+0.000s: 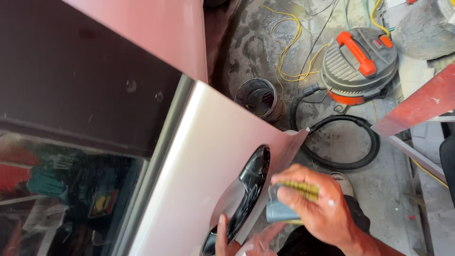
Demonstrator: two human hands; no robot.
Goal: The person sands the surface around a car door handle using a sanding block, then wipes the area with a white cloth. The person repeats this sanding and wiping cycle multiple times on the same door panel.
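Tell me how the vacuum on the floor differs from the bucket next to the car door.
The vacuum is grey with orange handle and trim and closed on top; the bucket is dark and open, showing its inside. The vacuum is the larger of the two. A black hose runs from the vacuum and loops over the floor; nothing is attached to the bucket. Both are round and stand on the dusty concrete floor.

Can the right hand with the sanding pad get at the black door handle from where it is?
Probably yes. The right hand presses its sanding pad on the panel right beside the black door handle, nothing lying between. The left hand touches the handle's lower end only.
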